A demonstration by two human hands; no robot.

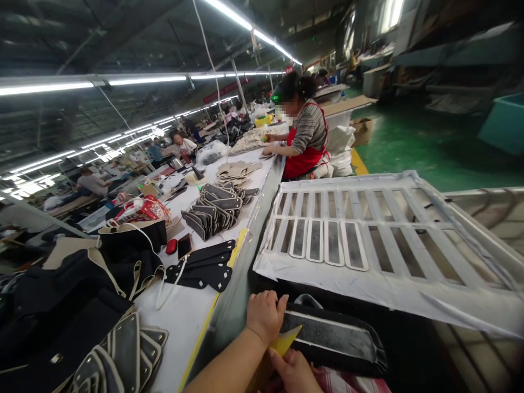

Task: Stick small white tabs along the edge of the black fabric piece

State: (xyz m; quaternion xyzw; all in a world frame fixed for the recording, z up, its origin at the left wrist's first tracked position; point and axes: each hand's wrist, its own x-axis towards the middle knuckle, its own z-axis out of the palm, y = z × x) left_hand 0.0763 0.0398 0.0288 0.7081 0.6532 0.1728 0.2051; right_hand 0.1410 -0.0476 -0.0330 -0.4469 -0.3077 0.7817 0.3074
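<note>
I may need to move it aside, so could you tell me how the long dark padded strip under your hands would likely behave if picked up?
The dark strip is long, thin and flat, so it would probably sag at the free end. It looks light for its size. The left hand presses its end while the right hand holds a yellow card against it, suggesting it shifts easily.

- We count two hands: left hand (265, 315), right hand (293, 372).
- One yellow scraper (285, 343) between them.
- One dark padded piece (333, 338) under them.
- Four white-rimmed strips (326, 243) on the slatted rack (409, 240).
- One co-worker in a red apron (305, 136) at the table's far edge.
- One red pouch (171, 246), one phone (184, 245).
</note>
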